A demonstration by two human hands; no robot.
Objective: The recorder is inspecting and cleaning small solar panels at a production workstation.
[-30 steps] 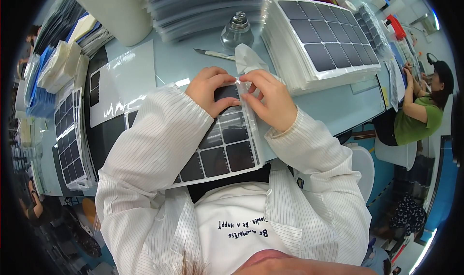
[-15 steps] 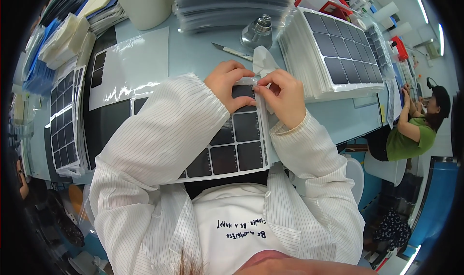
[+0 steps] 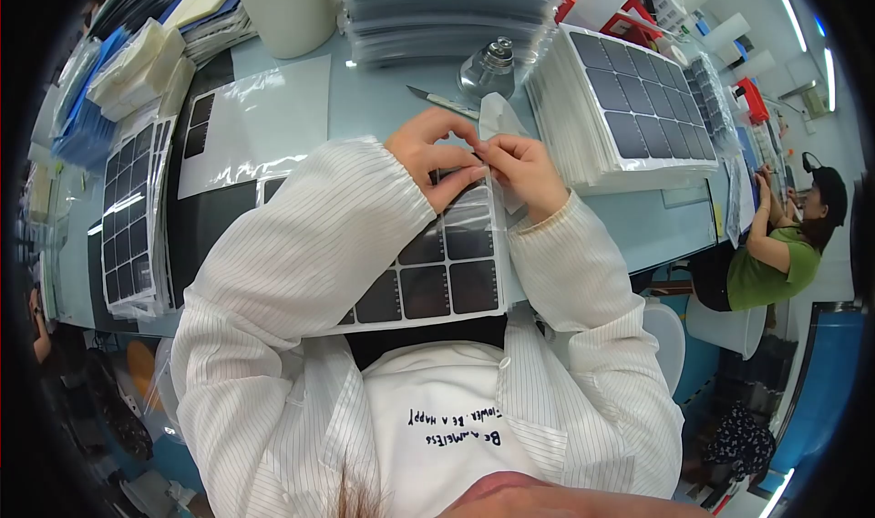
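Observation:
In front of me lies a white-edged sheet of dark rectangular panels (image 3: 426,292), with clear film over it. At its far right corner my left hand (image 3: 427,158) is closed, its thumb and fingers pinching the film's raised edge. My right hand (image 3: 527,174) is closed too, its thumb and forefinger meeting the left fingertips at that corner. What the right fingertips hold, if anything, is too small to make out. A crumpled white tissue (image 3: 499,115) lies just beyond the right hand. My left sleeve covers part of the sheet.
Beyond my hands lie a craft knife (image 3: 441,102) and a clear glass bottle with a metal top (image 3: 488,68). A tall stack of panel sheets (image 3: 570,108) stands to the right, another stack (image 3: 128,222) at the left. A person in green (image 3: 779,254) works at the far right.
My right fingertips have moved up and left to meet the left fingers. The film at the corner now looks raised and creased. The whole view has shifted slightly.

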